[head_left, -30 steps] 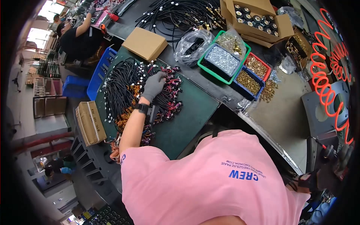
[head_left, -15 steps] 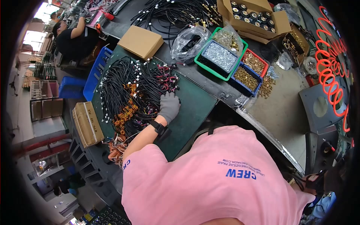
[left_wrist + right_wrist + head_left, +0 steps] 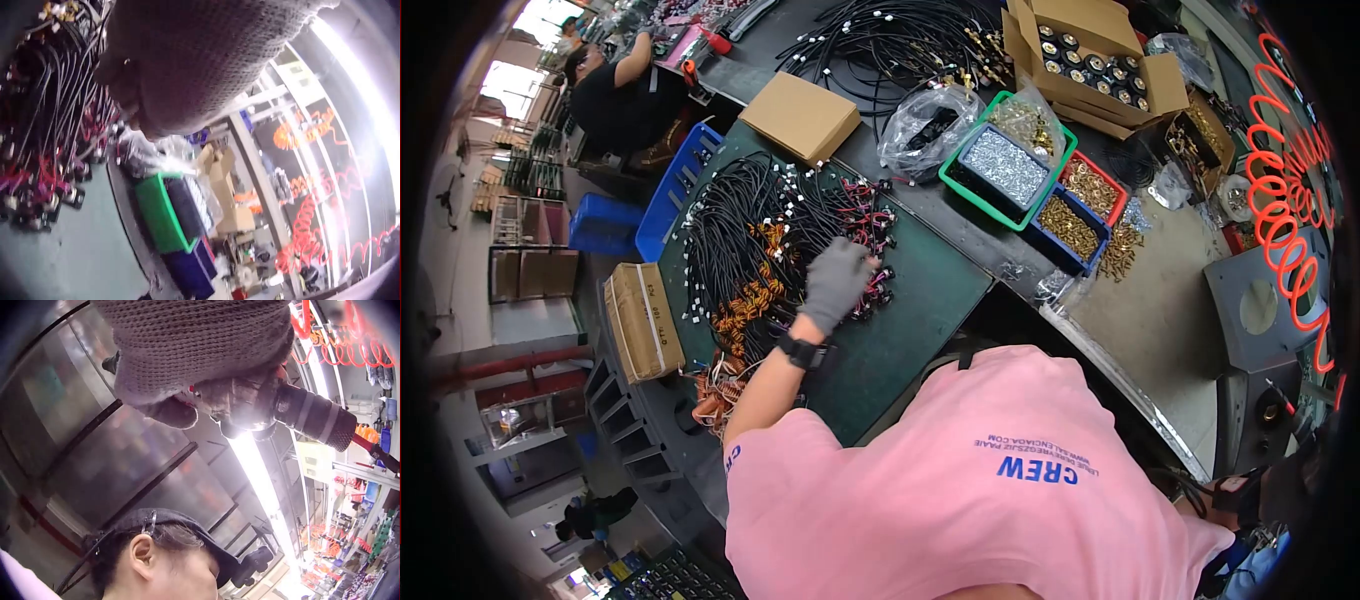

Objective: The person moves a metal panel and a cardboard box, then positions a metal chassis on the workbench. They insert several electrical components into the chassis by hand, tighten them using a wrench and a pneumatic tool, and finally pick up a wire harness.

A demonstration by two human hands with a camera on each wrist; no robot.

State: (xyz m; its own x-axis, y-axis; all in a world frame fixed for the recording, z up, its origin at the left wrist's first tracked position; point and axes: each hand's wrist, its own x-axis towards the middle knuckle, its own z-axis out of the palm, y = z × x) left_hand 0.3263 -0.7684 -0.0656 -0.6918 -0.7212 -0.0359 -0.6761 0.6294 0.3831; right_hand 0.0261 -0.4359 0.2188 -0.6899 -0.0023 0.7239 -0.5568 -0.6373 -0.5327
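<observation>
My gray-gloved left hand [image 3: 835, 285] reaches over a pile of black cables [image 3: 725, 215], bent fingers at the cables' pink-and-black connector ends [image 3: 878, 228]. Bare fingertips show past the glove. In the left wrist view the glove [image 3: 200, 62] hides most of the fingers, and I cannot tell whether they pinch a cable. Orange-wrapped parts [image 3: 745, 305] run through the pile, which lies on a green work surface [image 3: 930, 300]. In the right wrist view my gloved right hand [image 3: 200, 350] grips a power screwdriver [image 3: 315, 415] with a knurled collar and red bit.
Beyond the green surface stand a cardboard box [image 3: 802, 118], a green bin [image 3: 963, 185], a blue bin of brass parts [image 3: 1090, 255] and a red bin [image 3: 1115, 190]. An open carton [image 3: 1090, 25] holds dark round parts. Coiled red hoses [image 3: 1285, 190] hang at the right.
My left hand has swept from the far part of the cable pile toward me, then back a little over the pink connector ends. The head view has shifted slightly.
</observation>
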